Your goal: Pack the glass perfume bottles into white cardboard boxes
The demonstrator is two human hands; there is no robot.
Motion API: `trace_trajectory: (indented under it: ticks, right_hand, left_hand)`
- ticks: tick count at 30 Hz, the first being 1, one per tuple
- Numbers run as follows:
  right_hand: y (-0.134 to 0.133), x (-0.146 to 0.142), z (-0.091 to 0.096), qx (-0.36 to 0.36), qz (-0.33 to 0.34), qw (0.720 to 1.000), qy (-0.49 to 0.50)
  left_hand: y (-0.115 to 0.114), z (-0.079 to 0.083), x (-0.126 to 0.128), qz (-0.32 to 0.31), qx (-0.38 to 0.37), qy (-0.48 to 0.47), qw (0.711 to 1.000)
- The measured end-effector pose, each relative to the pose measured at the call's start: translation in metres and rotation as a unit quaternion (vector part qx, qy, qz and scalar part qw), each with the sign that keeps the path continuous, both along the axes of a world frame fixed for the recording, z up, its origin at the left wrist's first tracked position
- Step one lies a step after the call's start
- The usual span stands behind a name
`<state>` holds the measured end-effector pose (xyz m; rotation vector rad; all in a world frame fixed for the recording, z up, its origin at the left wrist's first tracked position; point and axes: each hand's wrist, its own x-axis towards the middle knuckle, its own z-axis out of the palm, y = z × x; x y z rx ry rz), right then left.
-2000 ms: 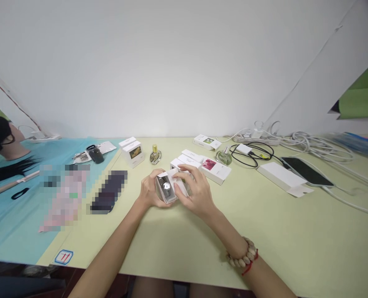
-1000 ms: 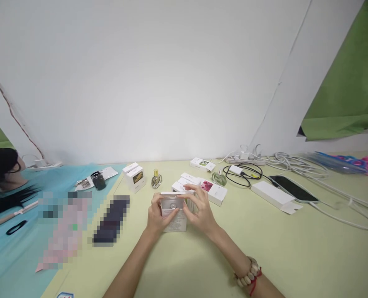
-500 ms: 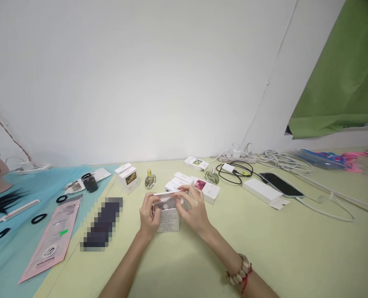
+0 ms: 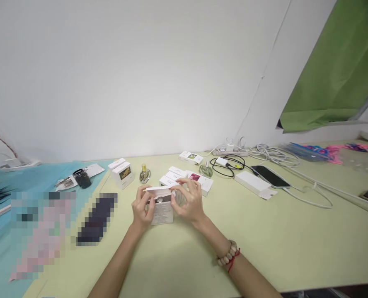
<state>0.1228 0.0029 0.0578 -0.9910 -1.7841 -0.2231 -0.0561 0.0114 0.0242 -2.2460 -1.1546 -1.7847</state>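
Big pale wall (image 4: 171, 74) at 12, if you put the person at 6 and their grip dead centre of the dial. Under it all is a yellow-green table (image 4: 233, 248), with a blue sheet (image 4: 3, 256) covering the 9 o'clock end. Lying over the edge of that sheet, between 8 and 9, is a long pink thing (image 4: 44, 242), too blurred to make out.

Then the hands: left (image 4: 143, 209) is curled round the left side of the box, thumb in front, and right (image 4: 187, 203) has its thumb and fingertips pinched at the top right corner, the other fingers loosely bent. Not much gap in either grip.

Phone (image 4: 271, 176) lies flat a bit past 2, plugged in, just beyond a white carton (image 4: 253, 184) with its flap out. The little white box (image 4: 163, 214) is dead centre, upright in both hands, top open, printed side facing the person. Dark jar (image 4: 82, 179) around 10. Smaller still, a gold-capped bottle (image 4: 144, 174) stands at 11 and a greenish bottle (image 4: 206, 170) between 1 and 2. Tiniest bit: a shiny round cap (image 4: 161, 200) showing in the box's opening.
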Motion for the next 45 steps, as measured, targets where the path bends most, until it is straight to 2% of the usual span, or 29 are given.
trace_trajectory:
  ticks: [4, 8, 11, 14, 17, 21, 24, 27, 32, 34, 40, 45]
  right_hand:
    - [0.001, 0.0, 0.0, 0.002, 0.004, 1.0, -0.007]
    - [0.001, 0.0, -0.003, 0.023, 0.028, 0.999, -0.038]
    - [0.001, 0.0, -0.005, 0.043, -0.01, 0.999, -0.019]
    - [0.001, 0.0, -0.007, 0.065, -0.04, 0.997, 0.018]
    - [0.002, -0.002, -0.011, 0.063, 0.016, 0.998, -0.002]
    - [0.001, -0.007, -0.016, 0.063, 0.103, 0.991, -0.06]
    - [0.001, -0.008, -0.014, 0.071, 0.089, 0.993, -0.004]
    - [0.0, -0.006, -0.006, 0.034, 0.044, 0.997, 0.054]
    - [-0.001, -0.006, -0.001, -0.014, 0.129, 0.991, -0.044]
    - [-0.002, -0.008, -0.003, -0.016, 0.135, 0.99, -0.048]
    - [-0.003, -0.01, -0.007, -0.027, 0.138, 0.99, 0.003]
    - [-0.002, -0.011, -0.009, -0.029, 0.139, 0.989, 0.026]
  left_hand:
    - [0.001, 0.004, 0.003, -0.011, -0.053, -0.031, 0.998]
    - [0.004, 0.004, 0.008, -0.071, -0.092, -0.074, 0.99]
    - [0.004, 0.002, 0.01, -0.08, -0.099, -0.084, 0.988]
    - [0.004, -0.002, 0.011, -0.037, -0.053, -0.075, 0.995]
    - [0.003, -0.005, 0.011, 0.016, 0.002, -0.048, 0.999]
    - [0.003, -0.007, 0.012, 0.049, 0.039, -0.005, 0.998]
    - [0.002, -0.007, 0.012, 0.067, 0.084, 0.01, 0.994]
    - [0.002, -0.002, 0.011, 0.073, 0.159, 0.067, 0.982]
    - [0.006, 0.008, 0.006, 0.12, 0.252, 0.148, 0.949]
    - [0.004, 0.006, 0.003, 0.137, 0.267, 0.163, 0.94]
    - [-0.009, -0.008, 0.002, 0.112, 0.215, 0.126, 0.962]
    - [-0.015, -0.007, 0.004, 0.047, 0.152, 0.07, 0.985]
